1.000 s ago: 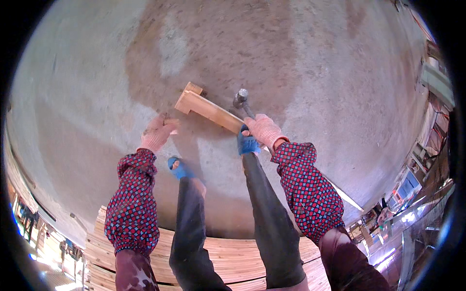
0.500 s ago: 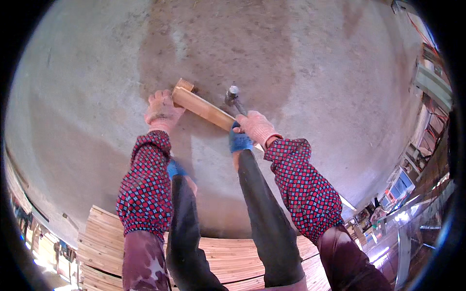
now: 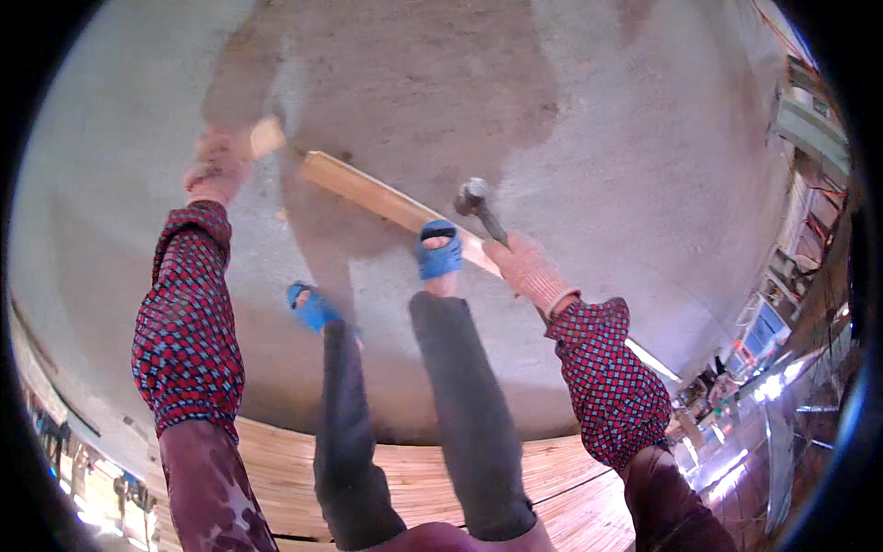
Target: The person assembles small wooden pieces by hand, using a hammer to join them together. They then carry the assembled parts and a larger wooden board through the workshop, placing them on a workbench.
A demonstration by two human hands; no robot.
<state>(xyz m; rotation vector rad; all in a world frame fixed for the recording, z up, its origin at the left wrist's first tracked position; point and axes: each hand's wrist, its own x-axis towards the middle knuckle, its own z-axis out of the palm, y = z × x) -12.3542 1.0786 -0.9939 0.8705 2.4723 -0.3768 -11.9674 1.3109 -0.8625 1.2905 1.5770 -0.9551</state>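
My left hand (image 3: 218,167), in a pale pink knit glove, is closed on a short wooden block (image 3: 267,137), blurred by motion. It is off to the left, apart from a long narrow board (image 3: 363,191) lying slantwise on the floor. My right hand (image 3: 528,272), gloved alike, is wrapped round the handle of a hammer (image 3: 472,197). The hammer's metal head points away from me, just beyond the board. A foot in a blue sandal (image 3: 440,248) overlaps the board's near part; whether it presses on it I cannot tell.
Concrete floor (image 3: 644,138) with darker patches spreads ahead. The other blue sandal (image 3: 313,308) stands on it to the left. Pale wooden slats (image 3: 405,469) are stacked beneath me at the lower edge. Metal frames and clutter (image 3: 809,138) line the right side.
My left hand has swung left and away from the board's end, carrying the short block with it. My right hand and the hammer have shifted slightly right and nearer.
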